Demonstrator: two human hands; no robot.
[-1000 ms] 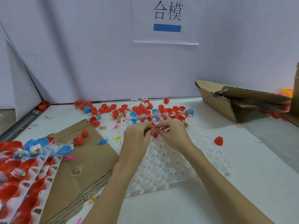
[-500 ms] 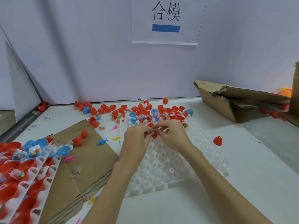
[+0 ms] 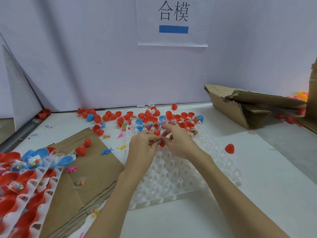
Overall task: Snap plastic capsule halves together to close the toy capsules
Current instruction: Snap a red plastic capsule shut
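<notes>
Left hand (image 3: 142, 148) and right hand (image 3: 178, 143) meeting fingertip to fingertip over the far middle of the white tray (image 3: 180, 177), fingers of both curled in and pinching a small red capsule (image 3: 162, 144) between them. Only a sliver of that capsule visible below the fingertips; whether its halves are joined, impossible to tell. Just above the fingers, a second red half (image 3: 156, 133), touching or nearly touching the left fingertips; hard to say whether held or sitting in the tray. Forearms stretched in from the near edge, crossing the tray's near rim.

Beyond the hands, along the far edge of the tray and the table (image 3: 257, 194), a scatter of red and blue capsule halves (image 3: 147, 117) mixed with small packets of beads. To the right, apart from the tray, one closed red capsule (image 3: 229, 148) lying alone on the table. Left of the tray, a flat sheet of cardboard (image 3: 89, 169) with two red halves, a blue toy dinosaur (image 3: 106, 150), a yellow one and a pink one near its far side. At the near left, another tray (image 3: 42, 194) packed with red and blue halves, some holding bead packets. Far right, a torn cardboard box (image 3: 248, 107) lying collapsed. On the wall behind, a paper sign (image 3: 173, 21) with two characters and a blue bar.
</notes>
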